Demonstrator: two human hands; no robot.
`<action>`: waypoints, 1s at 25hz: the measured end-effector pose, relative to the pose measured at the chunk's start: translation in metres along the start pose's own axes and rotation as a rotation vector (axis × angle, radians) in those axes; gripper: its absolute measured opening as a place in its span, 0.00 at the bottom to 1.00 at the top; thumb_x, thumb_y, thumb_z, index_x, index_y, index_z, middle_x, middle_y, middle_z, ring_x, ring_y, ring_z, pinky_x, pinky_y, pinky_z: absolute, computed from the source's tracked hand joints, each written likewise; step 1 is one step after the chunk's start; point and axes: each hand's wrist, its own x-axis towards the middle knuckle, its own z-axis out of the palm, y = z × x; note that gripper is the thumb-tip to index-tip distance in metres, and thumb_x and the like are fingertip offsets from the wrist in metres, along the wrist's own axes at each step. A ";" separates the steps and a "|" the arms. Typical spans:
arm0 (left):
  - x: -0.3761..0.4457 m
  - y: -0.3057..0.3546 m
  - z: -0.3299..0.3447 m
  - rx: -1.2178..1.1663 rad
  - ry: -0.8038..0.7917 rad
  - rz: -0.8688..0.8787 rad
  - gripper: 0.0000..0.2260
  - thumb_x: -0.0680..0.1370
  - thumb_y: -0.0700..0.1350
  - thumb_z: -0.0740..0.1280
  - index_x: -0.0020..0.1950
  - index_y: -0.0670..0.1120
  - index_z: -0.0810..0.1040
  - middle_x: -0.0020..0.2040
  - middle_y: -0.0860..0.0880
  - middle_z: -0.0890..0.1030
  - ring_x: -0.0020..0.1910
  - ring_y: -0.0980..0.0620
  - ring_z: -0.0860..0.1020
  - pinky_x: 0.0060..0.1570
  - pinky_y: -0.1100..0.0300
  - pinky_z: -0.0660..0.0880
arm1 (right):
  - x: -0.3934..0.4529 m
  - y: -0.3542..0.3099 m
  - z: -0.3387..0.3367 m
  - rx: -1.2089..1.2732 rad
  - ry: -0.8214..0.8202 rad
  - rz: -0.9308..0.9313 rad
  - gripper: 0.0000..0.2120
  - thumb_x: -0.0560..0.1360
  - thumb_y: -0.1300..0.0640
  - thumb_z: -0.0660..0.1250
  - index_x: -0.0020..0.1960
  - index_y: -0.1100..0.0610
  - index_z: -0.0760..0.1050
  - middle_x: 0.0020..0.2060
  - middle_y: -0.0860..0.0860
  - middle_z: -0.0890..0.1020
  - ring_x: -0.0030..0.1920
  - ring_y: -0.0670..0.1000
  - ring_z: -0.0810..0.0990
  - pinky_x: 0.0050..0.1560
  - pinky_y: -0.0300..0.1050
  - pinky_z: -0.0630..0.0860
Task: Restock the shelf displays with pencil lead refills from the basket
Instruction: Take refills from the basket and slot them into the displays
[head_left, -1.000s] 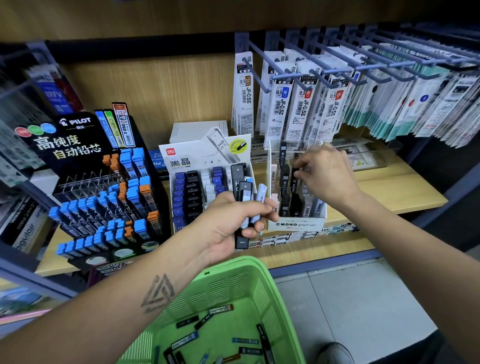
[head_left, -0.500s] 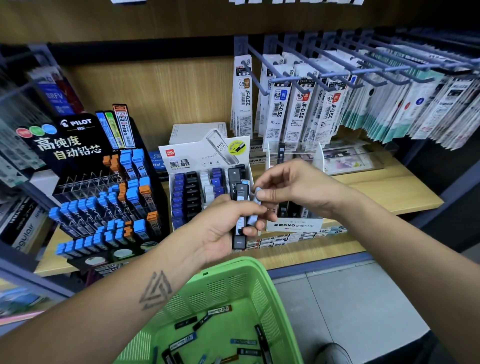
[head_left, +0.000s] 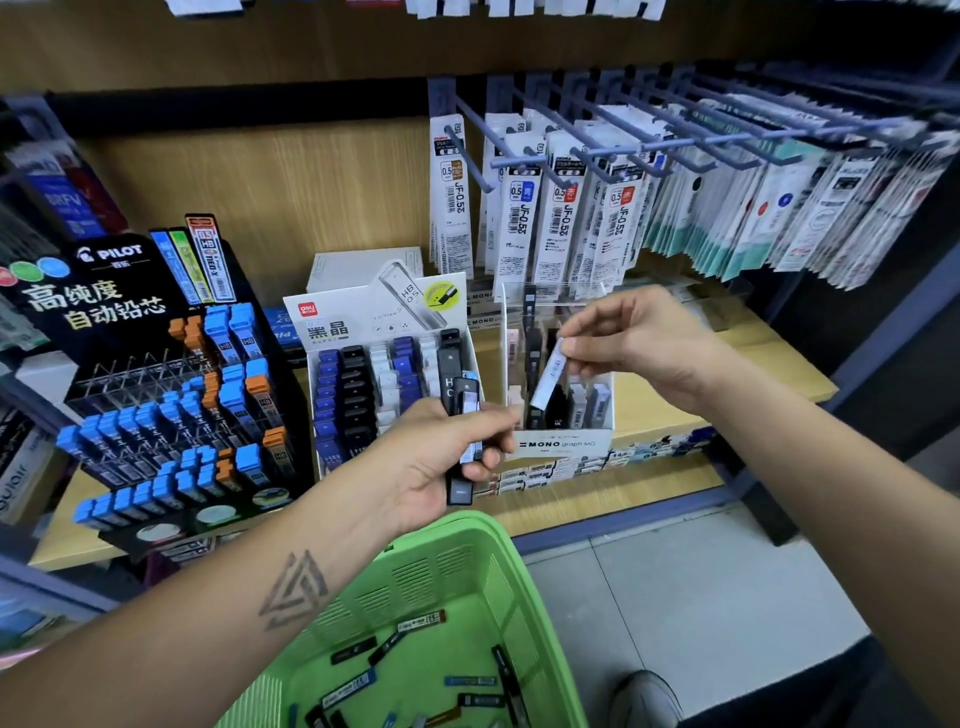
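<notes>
**White refill lifted from the bundle toward the MONO display**

Nearest, the green basket (head_left: 530, 597) held loose refills. Above it, the left hand (head_left: 441, 462) gripped a bundle of lead cases (head_left: 462, 431). The right hand (head_left: 639, 343) had just drawn out a white lead case (head_left: 549, 380), pinching it over the MONO display box (head_left: 563, 444), probably for slotting.

At frame centre, the left hand (head_left: 441, 457) grips several dark refill cases (head_left: 460, 436); the right hand (head_left: 639, 343) pinches a white refill case (head_left: 549, 378) above the clear display box (head_left: 558, 441).
</notes>
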 end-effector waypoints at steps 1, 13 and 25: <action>0.000 -0.002 0.001 0.015 0.007 -0.010 0.06 0.74 0.39 0.74 0.42 0.40 0.79 0.31 0.44 0.77 0.24 0.55 0.68 0.19 0.68 0.60 | -0.002 0.003 -0.008 -0.097 0.064 -0.017 0.06 0.71 0.70 0.74 0.47 0.68 0.81 0.35 0.61 0.84 0.34 0.53 0.83 0.41 0.48 0.81; -0.010 -0.006 0.006 -0.171 -0.211 -0.147 0.17 0.71 0.35 0.66 0.59 0.34 0.75 0.40 0.40 0.79 0.32 0.49 0.77 0.30 0.62 0.76 | -0.009 0.053 -0.015 -1.106 0.161 -0.214 0.04 0.75 0.59 0.70 0.47 0.53 0.83 0.43 0.54 0.85 0.46 0.58 0.82 0.45 0.48 0.78; -0.009 -0.005 0.003 -0.200 -0.178 -0.056 0.07 0.77 0.31 0.65 0.54 0.36 0.77 0.44 0.36 0.82 0.37 0.46 0.81 0.33 0.55 0.79 | -0.016 0.009 0.025 -0.165 -0.125 0.009 0.09 0.71 0.54 0.77 0.46 0.60 0.84 0.37 0.55 0.83 0.37 0.50 0.79 0.35 0.42 0.76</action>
